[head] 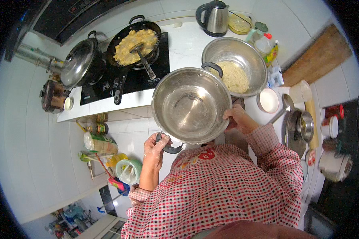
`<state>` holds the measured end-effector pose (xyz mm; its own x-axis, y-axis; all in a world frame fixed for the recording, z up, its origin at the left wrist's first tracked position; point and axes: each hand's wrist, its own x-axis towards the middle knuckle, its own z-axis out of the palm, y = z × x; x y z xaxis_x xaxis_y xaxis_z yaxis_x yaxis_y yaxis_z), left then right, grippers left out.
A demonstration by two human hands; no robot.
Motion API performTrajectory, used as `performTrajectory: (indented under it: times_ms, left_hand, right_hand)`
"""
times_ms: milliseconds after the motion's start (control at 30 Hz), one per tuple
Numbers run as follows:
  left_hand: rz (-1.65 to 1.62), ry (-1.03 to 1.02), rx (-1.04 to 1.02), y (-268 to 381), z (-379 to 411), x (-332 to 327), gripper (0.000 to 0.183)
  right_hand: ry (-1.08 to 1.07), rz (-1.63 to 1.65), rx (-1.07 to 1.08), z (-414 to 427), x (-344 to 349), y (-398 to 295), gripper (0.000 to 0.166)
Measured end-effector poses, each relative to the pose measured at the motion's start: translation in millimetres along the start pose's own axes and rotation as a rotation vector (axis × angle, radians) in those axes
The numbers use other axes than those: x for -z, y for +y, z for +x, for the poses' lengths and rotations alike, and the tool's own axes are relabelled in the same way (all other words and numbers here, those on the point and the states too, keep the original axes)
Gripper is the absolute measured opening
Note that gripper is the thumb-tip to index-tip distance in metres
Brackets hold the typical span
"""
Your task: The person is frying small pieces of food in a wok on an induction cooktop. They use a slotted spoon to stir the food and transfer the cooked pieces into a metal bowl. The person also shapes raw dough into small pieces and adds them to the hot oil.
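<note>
A stainless steel pot with two black handles is tilted towards me in front of my apron; its inside shows a whitish residue. My left hand, dusted with white, grips its lower left handle. My right hand holds the pot's right rim, with part of the fingers hidden behind it. Behind the pot, a large steel bowl contains a pale, lumpy mixture. To the upper left, a black wok holds golden food in bubbling oil, and a metal spatula rests in it.
A lidded pot stands left of the wok on the black cooktop. An electric kettle stands at the back. On the right are a white bowl, a ladle and a small steel bowl. A green bin sits lower left.
</note>
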<state>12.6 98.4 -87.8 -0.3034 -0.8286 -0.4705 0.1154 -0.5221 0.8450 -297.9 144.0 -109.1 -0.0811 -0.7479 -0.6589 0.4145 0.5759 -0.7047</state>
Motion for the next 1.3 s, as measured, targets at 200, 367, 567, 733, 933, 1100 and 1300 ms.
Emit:
performTrajectory:
  times_ms: [200,367,567,733,933,1100,1300]
  left_hand:
    - [0.051,0.029,-0.085,23,24,-41,0.015]
    - [0.127,-0.060,-0.060,57,60,-56,0.013]
    - [0.163,-0.191,-0.024,97,86,-65,0.016]
    - [0.083,-0.289,-0.016,113,106,-73,0.019]
    - [-0.029,-0.235,-0.138,134,126,-80,0.018]
    - [-0.088,-0.231,-0.248,143,154,-86,0.022]
    - [-0.321,-0.250,-0.389,123,203,-137,0.016]
  right_hand:
    - [-0.011,0.067,-0.036,31,27,-19,0.027]
    - [0.019,0.149,-0.006,52,38,-27,0.023]
    - [0.042,0.115,0.002,49,30,-49,0.028]
    - [0.121,0.222,0.067,58,20,-49,0.033]
    - [0.078,0.458,0.130,41,26,-52,0.059]
    - [0.289,0.394,0.023,38,55,-1,0.070]
    - [0.406,0.648,-0.016,74,78,15,0.062]
